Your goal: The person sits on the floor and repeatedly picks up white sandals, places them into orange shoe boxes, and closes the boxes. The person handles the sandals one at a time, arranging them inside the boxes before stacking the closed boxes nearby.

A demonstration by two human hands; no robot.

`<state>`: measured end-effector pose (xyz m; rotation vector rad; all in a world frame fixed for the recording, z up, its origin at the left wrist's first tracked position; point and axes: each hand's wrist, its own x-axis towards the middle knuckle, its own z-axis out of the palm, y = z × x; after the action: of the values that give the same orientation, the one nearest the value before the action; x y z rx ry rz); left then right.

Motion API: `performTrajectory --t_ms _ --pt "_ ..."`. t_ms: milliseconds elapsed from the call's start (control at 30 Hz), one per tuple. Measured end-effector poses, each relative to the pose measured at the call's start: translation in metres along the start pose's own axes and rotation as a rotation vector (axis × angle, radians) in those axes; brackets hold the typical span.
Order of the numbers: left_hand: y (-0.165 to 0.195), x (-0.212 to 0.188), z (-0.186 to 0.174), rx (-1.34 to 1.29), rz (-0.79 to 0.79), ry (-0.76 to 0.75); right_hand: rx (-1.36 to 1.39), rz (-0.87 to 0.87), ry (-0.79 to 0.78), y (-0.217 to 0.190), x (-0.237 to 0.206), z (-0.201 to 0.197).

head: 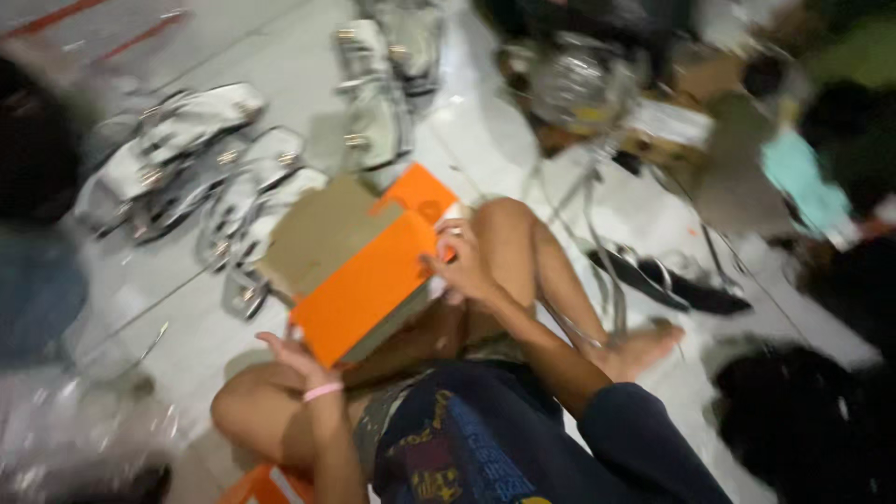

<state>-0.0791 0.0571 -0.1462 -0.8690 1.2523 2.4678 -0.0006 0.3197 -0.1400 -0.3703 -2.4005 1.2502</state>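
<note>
I sit on the floor with an orange cardboard box (369,285) resting over my knees, its brown inside and an open flap turned away from me. My left hand (297,359) grips the box's near lower corner; a pink band circles that wrist. At the box's right edge, my right hand (464,266) clasps the side beside my raised knee. The picture is blurred by motion, so the fingers show only roughly.
Several white strappy sandals (201,163) lie on the pale floor to the left and behind the box. A black sandal (667,285) and thin straps lie by my right foot. Clutter, a shiny metal object (579,84) and dark bags fill the back and right.
</note>
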Motion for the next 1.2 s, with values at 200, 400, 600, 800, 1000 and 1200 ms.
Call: performTrajectory --t_ms 200,400,600,800,1000,1200 --pt "0.011 0.029 0.054 0.450 0.103 -0.264 -0.060 0.016 -0.151 0.003 -0.002 -0.029" --pt "0.032 0.051 0.078 0.816 0.356 -0.098 -0.264 -0.123 -0.317 -0.020 0.015 0.004" --pt "0.076 0.046 0.012 0.744 0.450 0.482 -0.271 -0.404 -0.210 -0.037 -0.002 -0.004" --pt "0.064 0.056 -0.009 1.151 0.480 1.109 -0.272 -0.240 0.138 0.000 0.040 -0.029" --pt "0.035 0.076 -0.009 1.289 0.511 1.270 -0.307 -0.478 -0.030 -0.020 0.154 -0.008" --pt "0.006 0.089 -0.029 1.374 0.427 1.251 -0.563 -0.781 -0.582 -0.067 0.257 0.119"
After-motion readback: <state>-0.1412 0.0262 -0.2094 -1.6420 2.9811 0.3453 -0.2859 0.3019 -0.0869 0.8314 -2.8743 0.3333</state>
